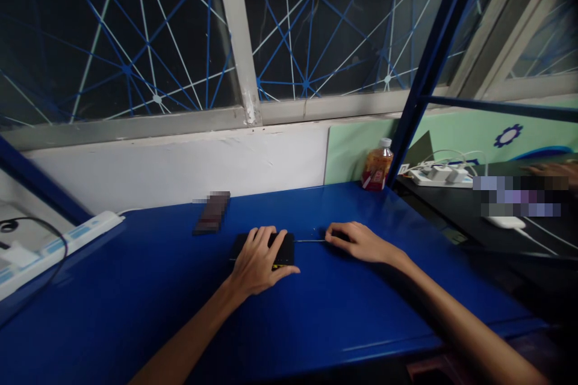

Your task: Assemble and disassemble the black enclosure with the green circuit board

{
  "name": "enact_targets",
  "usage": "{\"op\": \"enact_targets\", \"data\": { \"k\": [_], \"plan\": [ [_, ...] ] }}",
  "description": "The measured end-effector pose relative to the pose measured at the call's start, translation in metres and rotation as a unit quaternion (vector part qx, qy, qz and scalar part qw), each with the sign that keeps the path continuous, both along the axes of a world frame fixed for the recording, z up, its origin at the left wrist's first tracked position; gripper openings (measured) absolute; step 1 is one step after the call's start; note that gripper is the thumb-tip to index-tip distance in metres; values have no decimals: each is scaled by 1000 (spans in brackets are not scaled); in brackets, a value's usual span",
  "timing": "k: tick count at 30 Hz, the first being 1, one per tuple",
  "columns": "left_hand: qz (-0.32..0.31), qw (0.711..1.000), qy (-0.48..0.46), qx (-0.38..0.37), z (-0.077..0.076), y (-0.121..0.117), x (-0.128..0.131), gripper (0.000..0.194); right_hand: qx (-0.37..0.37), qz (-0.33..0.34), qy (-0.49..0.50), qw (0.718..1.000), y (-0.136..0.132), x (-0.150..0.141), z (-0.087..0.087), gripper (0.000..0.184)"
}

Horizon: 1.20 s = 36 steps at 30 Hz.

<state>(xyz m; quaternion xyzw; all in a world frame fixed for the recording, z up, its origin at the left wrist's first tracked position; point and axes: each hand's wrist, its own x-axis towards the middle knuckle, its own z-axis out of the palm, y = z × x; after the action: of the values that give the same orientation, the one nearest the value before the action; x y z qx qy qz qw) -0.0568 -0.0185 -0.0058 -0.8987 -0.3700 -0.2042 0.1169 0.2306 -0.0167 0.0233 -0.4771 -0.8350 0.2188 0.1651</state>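
My left hand lies over a flat black rectangular object on the blue table, its fingers spread across the top. The thumb sticks out past the near edge, beside a yellow patch. Much of the object is covered, so I cannot tell its kind. To its right, my right hand is closed in a pinch on a thin pale rod. The rod runs level from the fingers to the black object's right edge; whether it goes in or only touches is unclear.
A dark, partly blurred slab lies behind my left hand. A drink bottle stands at the back right by a blue post. At left is a white power strip. Chargers and cables lie on the neighbouring black desk, near another person's hand.
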Motion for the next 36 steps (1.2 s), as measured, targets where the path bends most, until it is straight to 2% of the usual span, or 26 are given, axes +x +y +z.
{"op": "enact_targets", "data": {
  "k": [9, 20, 25, 36],
  "plan": [
    [-1, 1000, 1, -3, -1, 1, 0, 75, 38, -6, -22, 999, 3, 2, -5, 31],
    [2, 1000, 9, -4, 0, 0, 0, 75, 28, -10, -15, 999, -1, -1, 2, 29],
    [2, 1000, 5, -2, -1, 0, 0, 75, 29, -19, -28, 999, 1, 2, 0, 35],
    [5, 1000, 6, 9, 0, 0, 1, 75, 32, -16, -13, 999, -2, -3, -2, 28]
  ]
}}
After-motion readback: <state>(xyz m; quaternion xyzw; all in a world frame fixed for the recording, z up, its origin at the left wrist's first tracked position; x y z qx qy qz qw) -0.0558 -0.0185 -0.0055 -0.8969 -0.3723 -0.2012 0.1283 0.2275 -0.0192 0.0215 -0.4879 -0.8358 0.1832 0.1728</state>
